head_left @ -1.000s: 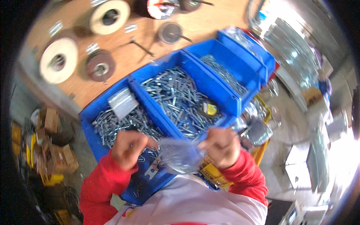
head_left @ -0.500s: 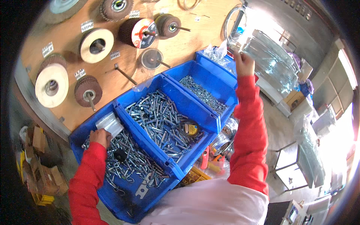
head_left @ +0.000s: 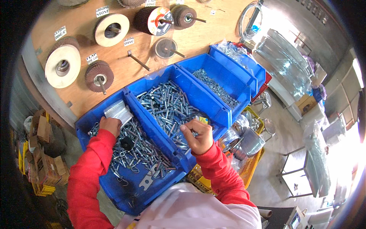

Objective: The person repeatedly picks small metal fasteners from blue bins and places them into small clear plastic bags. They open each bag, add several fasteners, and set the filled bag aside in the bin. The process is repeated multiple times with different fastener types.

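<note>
My left hand point(head_left: 110, 126) is closed on the near edge of a clear plastic bag point(head_left: 118, 113) at the far end of the left blue bin point(head_left: 175, 183). Loose metal pins and hooks point(head_left: 133, 152) fill much of that bin, along with a flat grey wrench point(head_left: 146, 181) and a small black round piece point(head_left: 126, 144). Over the near end of the middle bin point(head_left: 225, 116), which holds short metal pins point(head_left: 164, 103), my right hand point(head_left: 199, 134) is curled with thumb against fingers. Whatever it may hold is hidden. A round thing with a yellow label point(head_left: 202, 119) is partly behind it.
A third blue bin holds small metal fasteners point(head_left: 213, 87); beyond stands a bin with plastic bags point(head_left: 236, 51). Abrasive discs point(head_left: 63, 66) hang on pegs from the wooden board point(head_left: 126, 72). A yellow crate point(head_left: 253, 171) with wire spools point(head_left: 251, 141) sits below right.
My right hand has come down and left from above the far bins to the middle bin. My left hand stays at the plastic bag. The view has shifted slightly.
</note>
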Motion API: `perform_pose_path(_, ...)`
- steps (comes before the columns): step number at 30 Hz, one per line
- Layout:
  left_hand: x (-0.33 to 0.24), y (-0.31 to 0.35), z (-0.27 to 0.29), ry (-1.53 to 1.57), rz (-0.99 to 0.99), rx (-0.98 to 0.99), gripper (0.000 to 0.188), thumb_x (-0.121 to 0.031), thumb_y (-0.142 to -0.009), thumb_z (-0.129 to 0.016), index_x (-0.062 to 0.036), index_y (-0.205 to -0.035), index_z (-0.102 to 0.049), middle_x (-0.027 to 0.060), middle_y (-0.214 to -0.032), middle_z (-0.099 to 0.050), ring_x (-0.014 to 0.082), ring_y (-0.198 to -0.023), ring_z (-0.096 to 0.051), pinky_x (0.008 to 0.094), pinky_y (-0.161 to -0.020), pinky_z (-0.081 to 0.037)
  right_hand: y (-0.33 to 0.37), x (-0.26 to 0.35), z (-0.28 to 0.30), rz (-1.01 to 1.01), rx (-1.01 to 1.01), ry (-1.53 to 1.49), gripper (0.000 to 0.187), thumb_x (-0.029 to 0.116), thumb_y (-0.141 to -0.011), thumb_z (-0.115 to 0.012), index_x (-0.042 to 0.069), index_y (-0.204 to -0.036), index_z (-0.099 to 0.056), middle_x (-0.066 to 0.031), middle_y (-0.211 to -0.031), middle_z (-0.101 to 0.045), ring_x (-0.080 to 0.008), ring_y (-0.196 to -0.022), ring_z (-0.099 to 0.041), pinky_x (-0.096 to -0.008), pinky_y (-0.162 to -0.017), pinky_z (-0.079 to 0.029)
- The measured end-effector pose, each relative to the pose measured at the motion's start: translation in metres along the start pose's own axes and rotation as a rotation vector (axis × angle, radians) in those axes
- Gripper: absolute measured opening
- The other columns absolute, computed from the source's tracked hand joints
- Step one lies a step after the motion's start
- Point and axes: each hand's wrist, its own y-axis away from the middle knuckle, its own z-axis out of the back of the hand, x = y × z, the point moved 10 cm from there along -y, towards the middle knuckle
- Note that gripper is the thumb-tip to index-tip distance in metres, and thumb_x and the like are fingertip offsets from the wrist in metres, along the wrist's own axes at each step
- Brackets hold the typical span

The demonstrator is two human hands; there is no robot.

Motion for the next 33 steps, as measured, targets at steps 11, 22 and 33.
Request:
perform_pose_path(11,0.01,0.006,-0.008,0.078,0.002,-0.202,0.02,-0.032,-0.087,-0.072,-0.0152,-0.094,-0.08,0.0136,-0.091,-0.075,0.0366,-0.093,-0.07,0.0537,-0.094,-0.046,-0.018,-0.057,0.082,-0.15,-0.221,0.046,0.007,0.006,-0.088,-0.072,-0.001,-0.088,-0.074,-0.0134,-0.078,-0.07,-0.0201,-0.072,-0.067,-0.0326,-0.068,-0.052)
perform_pose_path(22,0.094,0.086,0.031,0.599,0.273,-0.942,0.029,-0.025,-0.105,-0.056,-0.0007,-0.095,-0.066,0.0111,-0.085,-0.066,0.0205,-0.077,-0.063,0.0393,-0.066,-0.051,-0.206,-0.419,0.378,-0.501,-0.668,0.279,0.03,0.031,-0.094,-0.07,0.002,-0.094,-0.077,-0.0115,-0.083,-0.076,-0.0186,-0.071,-0.072,-0.034,-0.068,-0.056)
perform_pose_path(33,0.205,0.224,-0.067,0.81,0.737,-1.385,0.04,-0.04,-0.108,-0.052,-0.0047,-0.108,-0.071,-0.002,-0.079,-0.06,0.007,-0.066,-0.05,0.0238,-0.055,-0.039,-0.382,-0.576,0.337,-0.58,0.006,0.816,0.044,0.036,-0.087,-0.064,0.024,-0.129,-0.072,-0.0181,-0.136,-0.065,-0.0398,-0.136,-0.052,-0.0457,-0.114,-0.042)
